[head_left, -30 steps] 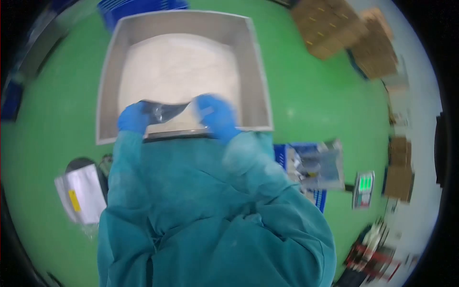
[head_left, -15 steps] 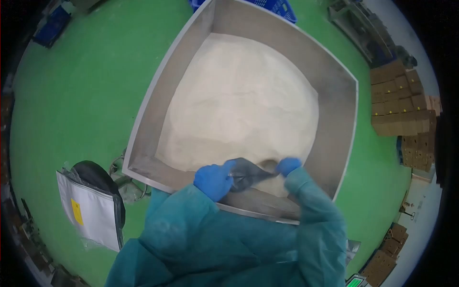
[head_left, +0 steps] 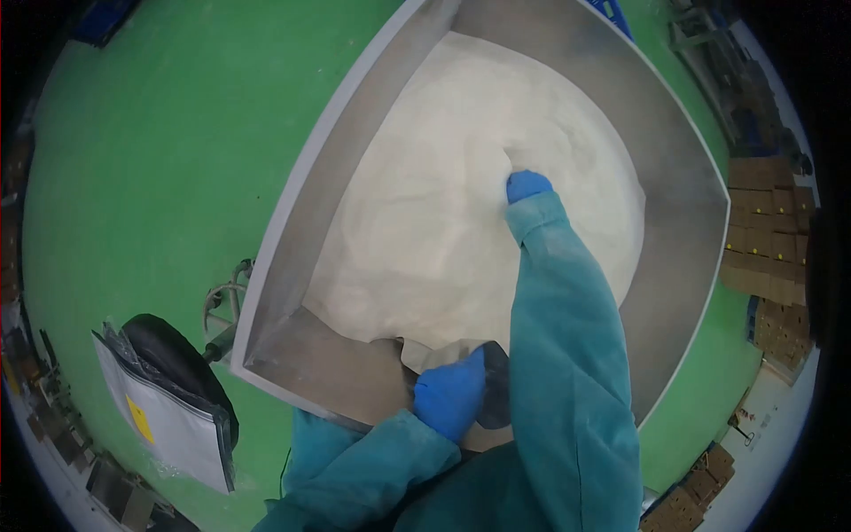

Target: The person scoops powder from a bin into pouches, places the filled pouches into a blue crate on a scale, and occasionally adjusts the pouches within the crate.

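Observation:
A large metal bin (head_left: 683,195) holds a broad bed of off-white powder (head_left: 425,204). At its near side, my blue-gloved left hand (head_left: 449,395) is closed around a grey pouch (head_left: 496,386), whose light upper edge lies by the powder. My right hand (head_left: 529,184), also gloved in blue, reaches out over the right middle of the powder. Its fingers are curled and partly hidden, pressed at the powder beside a small raised ridge. What they hold cannot be made out. The right sleeve covers part of the pouch's right side.
Left of the bin, a stack of flat white pouches (head_left: 168,417) with a yellow label rests on a black round stool (head_left: 182,363). Cardboard boxes (head_left: 767,230) are stacked at the right. A blue crate (head_left: 612,13) shows behind the bin on the green floor (head_left: 177,177).
My right hand has moved from the pouch's mouth forward into the powder. The left hand keeps the pouch near the bin's front edge. The view has shifted, so the bin appears farther right.

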Available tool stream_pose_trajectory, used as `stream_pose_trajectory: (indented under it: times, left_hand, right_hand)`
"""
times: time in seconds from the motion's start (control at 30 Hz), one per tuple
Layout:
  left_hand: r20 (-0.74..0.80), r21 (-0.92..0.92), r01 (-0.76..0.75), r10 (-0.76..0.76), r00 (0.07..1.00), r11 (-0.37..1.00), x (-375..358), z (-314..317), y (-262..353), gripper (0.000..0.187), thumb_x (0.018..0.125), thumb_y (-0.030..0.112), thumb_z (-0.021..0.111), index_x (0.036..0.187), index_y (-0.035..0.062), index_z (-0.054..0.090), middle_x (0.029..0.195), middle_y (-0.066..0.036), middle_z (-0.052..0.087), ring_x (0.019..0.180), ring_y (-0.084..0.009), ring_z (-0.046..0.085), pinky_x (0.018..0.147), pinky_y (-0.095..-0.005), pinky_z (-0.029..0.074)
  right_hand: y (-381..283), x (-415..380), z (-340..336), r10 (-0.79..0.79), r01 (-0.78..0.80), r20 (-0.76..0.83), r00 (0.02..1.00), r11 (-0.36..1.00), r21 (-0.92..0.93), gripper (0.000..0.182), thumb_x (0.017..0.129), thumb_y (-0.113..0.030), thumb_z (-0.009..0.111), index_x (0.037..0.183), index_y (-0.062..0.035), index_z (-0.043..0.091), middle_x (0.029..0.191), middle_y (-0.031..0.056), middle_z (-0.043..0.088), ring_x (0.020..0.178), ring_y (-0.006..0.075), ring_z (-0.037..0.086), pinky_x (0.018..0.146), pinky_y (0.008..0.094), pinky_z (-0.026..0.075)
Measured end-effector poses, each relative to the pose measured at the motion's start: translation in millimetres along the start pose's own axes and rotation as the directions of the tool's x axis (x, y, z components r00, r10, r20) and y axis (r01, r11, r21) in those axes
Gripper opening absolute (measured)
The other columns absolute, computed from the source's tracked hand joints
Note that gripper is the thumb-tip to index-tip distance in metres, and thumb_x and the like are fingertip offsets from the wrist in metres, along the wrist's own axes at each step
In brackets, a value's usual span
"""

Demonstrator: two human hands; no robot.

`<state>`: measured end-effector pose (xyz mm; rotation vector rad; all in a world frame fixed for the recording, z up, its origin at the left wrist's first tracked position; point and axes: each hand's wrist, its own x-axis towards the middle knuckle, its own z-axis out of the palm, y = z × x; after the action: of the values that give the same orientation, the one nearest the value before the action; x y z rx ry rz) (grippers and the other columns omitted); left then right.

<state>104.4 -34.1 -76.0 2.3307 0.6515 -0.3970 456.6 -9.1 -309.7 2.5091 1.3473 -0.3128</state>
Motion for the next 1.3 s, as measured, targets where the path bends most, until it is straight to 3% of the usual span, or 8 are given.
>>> stream_pose_trajectory:
  times: [0.27, 0.37, 0.47, 0.7, 0.87, 1.03, 1.17, 1.3]
  left_hand:
    - [0.053, -0.165, 0.011, -0.002, 0.999, 0.986, 3, -25, -7, 0.037, 0.08, 0.025, 0.058, 0.116, 0.0149, 0.052, 0.074, -0.015, 0.062, 0.068, -0.0312, 0.061, 0.058, -0.0445, 0.048]
    - [0.129, -0.249, 0.08, -0.049, 0.99, 0.965, 25, -41, -21, 0.049, 0.078, 0.024, 0.056, 0.126, 0.0168, 0.048, 0.087, -0.021, 0.062, 0.08, -0.0382, 0.06, 0.072, -0.0484, 0.048]
    - [0.082, -0.31, 0.052, -0.028, 0.996, 0.949, 61, -38, -40, 0.051, 0.074, 0.023, 0.056, 0.124, 0.0127, 0.052, 0.099, -0.023, 0.062, 0.093, -0.0384, 0.06, 0.083, -0.0443, 0.047]
    - [0.26, -0.341, 0.155, -0.065, 0.963, 0.927, 93, -36, -42, 0.042, 0.073, 0.025, 0.057, 0.109, 0.0043, 0.061, 0.114, -0.018, 0.059, 0.105, -0.0349, 0.057, 0.09, -0.0417, 0.045]
    - [0.144, -0.232, 0.066, -0.033, 0.989, 0.97, 74, -24, -20, 0.037, 0.074, 0.025, 0.057, 0.103, 0.0022, 0.062, 0.102, -0.021, 0.063, 0.095, -0.0359, 0.06, 0.083, -0.0412, 0.048]
    - [0.086, -0.081, -0.001, 0.008, 0.996, 0.997, 36, -11, 2, 0.029, 0.078, 0.024, 0.057, 0.097, 0.0029, 0.061, 0.096, -0.02, 0.064, 0.09, -0.0366, 0.062, 0.081, -0.0423, 0.049]
    - [0.11, -0.13, -0.028, 0.043, 0.993, 0.991, 15, 0, 1, 0.024, 0.081, 0.021, 0.055, 0.096, 0.0025, 0.059, 0.09, -0.02, 0.064, 0.085, -0.0358, 0.063, 0.077, -0.0436, 0.05]
    - [0.008, -0.083, -0.162, 0.163, 0.987, 0.983, -9, 5, 15, 0.023, 0.084, 0.015, 0.049, 0.104, 0.0038, 0.054, 0.079, -0.017, 0.064, 0.075, -0.0341, 0.064, 0.067, -0.0453, 0.051]
  right_hand:
    - [-42, -26, 70, 0.108, -0.198, 0.204, 0.973, 0.846, 0.494, 0.031, 0.079, -0.022, 0.058, 0.107, -0.0084, 0.059, 0.1, 0.0159, 0.064, 0.095, 0.0346, 0.061, 0.085, 0.0393, 0.048]
    - [-17, -54, 38, -0.036, 0.074, -0.097, 0.995, 0.905, 0.419, 0.029, 0.078, -0.033, 0.058, 0.096, -0.0116, 0.066, 0.097, 0.0168, 0.065, 0.094, 0.034, 0.061, 0.081, 0.0402, 0.049]
    - [13, -98, -70, 0.001, -0.01, 0.02, 1.0, 0.888, 0.459, 0.029, 0.076, -0.032, 0.06, 0.094, -0.0109, 0.066, 0.094, 0.0164, 0.065, 0.088, 0.0347, 0.062, 0.077, 0.0409, 0.05]
    - [50, -188, -264, -0.09, 0.077, 0.15, 0.985, 0.993, 0.09, 0.023, 0.075, -0.029, 0.059, 0.084, -0.0095, 0.067, 0.086, 0.0151, 0.066, 0.081, 0.0335, 0.062, 0.071, 0.0419, 0.049]
    - [-3, -236, -268, -0.448, 0.45, 0.039, 0.893, 0.886, -0.111, 0.016, 0.071, -0.025, 0.061, 0.077, -0.0121, 0.068, 0.078, 0.0118, 0.066, 0.074, 0.0306, 0.064, 0.065, 0.043, 0.05]
    - [-88, -230, -239, -0.112, 0.223, 0.432, 0.895, 0.951, -0.216, 0.02, 0.075, -0.029, 0.061, 0.082, -0.0126, 0.07, 0.083, 0.0079, 0.068, 0.078, 0.027, 0.066, 0.067, 0.0397, 0.051]
    - [-47, -232, -337, -0.206, 0.203, -0.011, 0.978, 0.97, -0.136, 0.022, 0.075, -0.032, 0.059, 0.077, -0.0135, 0.071, 0.079, 0.0119, 0.067, 0.076, 0.0272, 0.066, 0.066, 0.0392, 0.051]
    - [18, -144, -308, -0.156, 0.153, -0.015, 0.988, 0.982, -0.106, 0.023, 0.077, -0.031, 0.056, 0.078, -0.0128, 0.071, 0.083, 0.011, 0.068, 0.077, 0.0285, 0.066, 0.067, 0.0398, 0.051]
